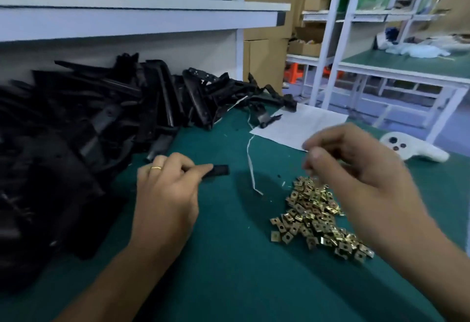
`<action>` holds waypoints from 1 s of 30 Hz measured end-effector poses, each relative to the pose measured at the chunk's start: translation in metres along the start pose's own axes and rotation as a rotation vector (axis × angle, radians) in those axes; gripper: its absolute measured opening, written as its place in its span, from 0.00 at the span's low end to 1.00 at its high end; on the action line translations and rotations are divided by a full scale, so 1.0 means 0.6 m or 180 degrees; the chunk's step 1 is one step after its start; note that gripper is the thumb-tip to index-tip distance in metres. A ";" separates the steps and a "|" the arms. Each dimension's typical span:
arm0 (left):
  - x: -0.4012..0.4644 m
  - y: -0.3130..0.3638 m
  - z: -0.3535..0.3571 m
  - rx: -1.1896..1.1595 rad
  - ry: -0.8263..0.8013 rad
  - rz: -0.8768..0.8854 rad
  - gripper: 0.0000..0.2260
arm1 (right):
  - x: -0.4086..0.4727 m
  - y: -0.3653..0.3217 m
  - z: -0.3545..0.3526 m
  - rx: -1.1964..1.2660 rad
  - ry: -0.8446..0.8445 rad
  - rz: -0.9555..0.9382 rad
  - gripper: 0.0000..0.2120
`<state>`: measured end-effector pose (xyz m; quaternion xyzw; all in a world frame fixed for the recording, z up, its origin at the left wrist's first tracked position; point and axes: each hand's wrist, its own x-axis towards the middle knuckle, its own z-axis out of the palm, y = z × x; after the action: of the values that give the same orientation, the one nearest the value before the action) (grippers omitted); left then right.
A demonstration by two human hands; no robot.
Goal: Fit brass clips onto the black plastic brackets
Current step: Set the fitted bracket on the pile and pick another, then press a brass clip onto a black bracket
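The left hand (166,189) grasps one black plastic bracket (216,170), fingers curled round it; the bracket's free end projects to the right, just above the green worktop (229,270). A gold ring (156,168) sits on one finger of this hand. The right hand (356,169) hovers over the far end of the pile of brass clips (318,217), fingers bunched together; motion blur hides whether they pinch a clip. The clip pile lies on the worktop toward its right edge. A large heap of black plastic brackets (89,131) covers the left and far side of the worktop. A white cord (251,166), a sheet of paper (300,125) and a white plastic part (412,147) lie toward the far right corner.
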<state>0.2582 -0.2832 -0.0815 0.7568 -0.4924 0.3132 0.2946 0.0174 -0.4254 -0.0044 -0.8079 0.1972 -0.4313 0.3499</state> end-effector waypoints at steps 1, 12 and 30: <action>0.007 0.008 -0.005 0.0018 0.0204 0.0066 0.17 | 0.027 -0.004 0.031 -0.0068 -0.0361 -0.0002 0.06; 0.012 0.036 -0.016 -0.2154 0.0636 -0.1407 0.08 | 0.110 0.082 0.172 0.0968 -0.2282 0.0720 0.16; 0.009 -0.005 0.009 -0.2697 0.0694 -0.2484 0.18 | 0.116 0.078 0.164 0.2629 -0.0763 0.1961 0.16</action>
<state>0.2637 -0.2891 -0.0811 0.6618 -0.2264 0.0336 0.7139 0.1372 -0.4613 -0.0379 -0.5510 0.1977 -0.2548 0.7697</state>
